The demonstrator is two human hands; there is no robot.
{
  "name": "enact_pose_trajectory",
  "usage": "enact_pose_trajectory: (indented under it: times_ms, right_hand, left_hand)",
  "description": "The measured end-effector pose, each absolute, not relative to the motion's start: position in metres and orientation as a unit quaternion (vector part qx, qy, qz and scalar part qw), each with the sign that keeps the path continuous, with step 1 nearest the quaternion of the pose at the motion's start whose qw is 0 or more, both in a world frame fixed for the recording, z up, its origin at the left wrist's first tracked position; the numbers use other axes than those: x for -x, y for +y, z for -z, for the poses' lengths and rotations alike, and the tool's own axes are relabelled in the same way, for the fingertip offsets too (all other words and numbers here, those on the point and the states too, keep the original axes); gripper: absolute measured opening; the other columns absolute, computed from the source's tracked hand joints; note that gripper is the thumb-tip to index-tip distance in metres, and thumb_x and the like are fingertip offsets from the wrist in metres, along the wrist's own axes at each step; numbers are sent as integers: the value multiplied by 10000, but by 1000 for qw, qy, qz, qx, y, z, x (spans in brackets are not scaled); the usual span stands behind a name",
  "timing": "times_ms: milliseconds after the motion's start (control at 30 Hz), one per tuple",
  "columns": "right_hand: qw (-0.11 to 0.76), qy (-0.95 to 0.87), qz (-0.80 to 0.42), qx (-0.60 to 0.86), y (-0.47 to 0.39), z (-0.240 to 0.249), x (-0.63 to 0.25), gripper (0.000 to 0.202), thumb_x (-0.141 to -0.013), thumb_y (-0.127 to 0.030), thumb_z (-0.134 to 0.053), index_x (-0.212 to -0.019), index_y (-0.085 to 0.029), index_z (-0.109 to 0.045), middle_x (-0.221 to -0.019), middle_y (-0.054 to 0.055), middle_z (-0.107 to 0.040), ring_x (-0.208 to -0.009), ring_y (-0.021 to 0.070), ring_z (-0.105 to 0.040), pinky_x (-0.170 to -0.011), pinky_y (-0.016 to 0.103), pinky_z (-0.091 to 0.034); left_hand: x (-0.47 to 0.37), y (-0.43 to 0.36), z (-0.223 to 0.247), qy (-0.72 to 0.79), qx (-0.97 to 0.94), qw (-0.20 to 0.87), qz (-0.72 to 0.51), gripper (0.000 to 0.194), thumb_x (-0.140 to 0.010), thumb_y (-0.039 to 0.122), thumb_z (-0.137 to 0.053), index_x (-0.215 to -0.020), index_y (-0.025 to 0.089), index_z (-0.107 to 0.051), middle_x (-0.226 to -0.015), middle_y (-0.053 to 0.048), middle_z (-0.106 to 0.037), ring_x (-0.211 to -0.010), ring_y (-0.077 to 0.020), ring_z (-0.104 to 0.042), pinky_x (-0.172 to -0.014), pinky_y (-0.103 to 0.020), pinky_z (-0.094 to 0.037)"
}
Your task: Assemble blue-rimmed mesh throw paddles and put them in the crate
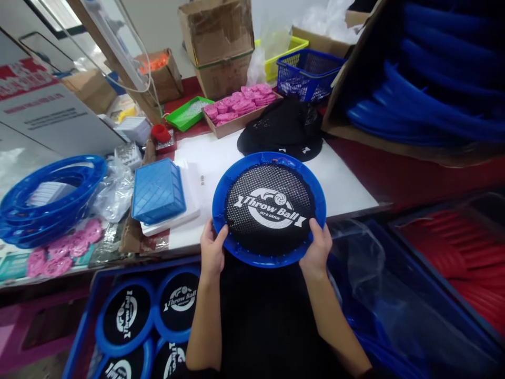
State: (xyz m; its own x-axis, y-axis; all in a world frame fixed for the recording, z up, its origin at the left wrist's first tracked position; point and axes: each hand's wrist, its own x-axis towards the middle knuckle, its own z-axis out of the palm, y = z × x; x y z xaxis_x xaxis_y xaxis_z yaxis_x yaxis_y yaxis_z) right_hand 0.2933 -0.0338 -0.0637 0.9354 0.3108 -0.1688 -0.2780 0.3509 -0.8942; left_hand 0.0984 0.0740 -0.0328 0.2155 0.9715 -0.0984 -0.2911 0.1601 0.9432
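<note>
A round blue-rimmed disc [269, 258] with black mesh and white "Throw Ball" print is held up over the table's front edge. My left hand [213, 247] grips its lower left rim, thumb on top. On the lower right rim, my right hand [316, 245] is closed in the same way. Both hands' fingers are partly hidden beneath the rim. Behind the disc lies a pile of black mesh pieces [282, 129] on the white table top [193, 152]. Similar finished-looking discs [125, 316] lie in a blue crate at the lower left.
A blue basket [158, 192] stands left of the disc, with blue rings [51, 200] beyond. Pink parts [240, 105] fill a shallow box at the back. A large carton of blue rings [426, 89] and a crate of red rings [469, 258] are at right.
</note>
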Motion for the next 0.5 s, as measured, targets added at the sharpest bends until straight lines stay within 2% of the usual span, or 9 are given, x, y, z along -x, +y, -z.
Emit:
enact_pose_trajectory:
  times_ms: [167,300,367,500]
  right_hand:
    - [816,-29,-179,549,-36,71,-293,424,-876,-422,-746,-1235,-197,-730,-1115,34,-759,-1084,234,-692,-1083,453,-503]
    - [792,-64,-193,576,-43,75,-297,380,-910,-474,-708,-1173,-200,-718,-1096,33,-748,-1054,231,-688,-1047,432,-514]
    - [763,-100,-204,605,-49,73,-301,385,-920,-502,-699,-1169,-209,-703,-1110,37,-739,-1069,238,-681,-1051,431,-507]
    - [663,-178,-214,695,-60,59,-317,458,-897,-523,-740,-1248,-238,-667,-1230,58,-721,-1158,262,-660,-1082,426,-497]
  left_hand:
    - [-92,71,37,389,-432,657,-480,532,-790,373,-886,-1261,208,-700,-1216,-65,-747,-1167,-215,-683,-1059,-309,-522]
    - [-76,58,49,427,-405,662,-465,609,-751,349,-922,-1293,238,-666,-1201,-39,-751,-1112,-187,-702,-1020,-276,-543]
    - [-64,43,58,451,-377,670,-453,684,-714,355,-946,-1319,243,-647,-1253,-52,-741,-1164,-212,-698,-1042,-298,-546]
    - [-44,2,78,496,-305,716,-386,823,-653,399,-973,-1374,240,-611,-1326,-108,-721,-1253,-320,-682,-1077,-428,-562]
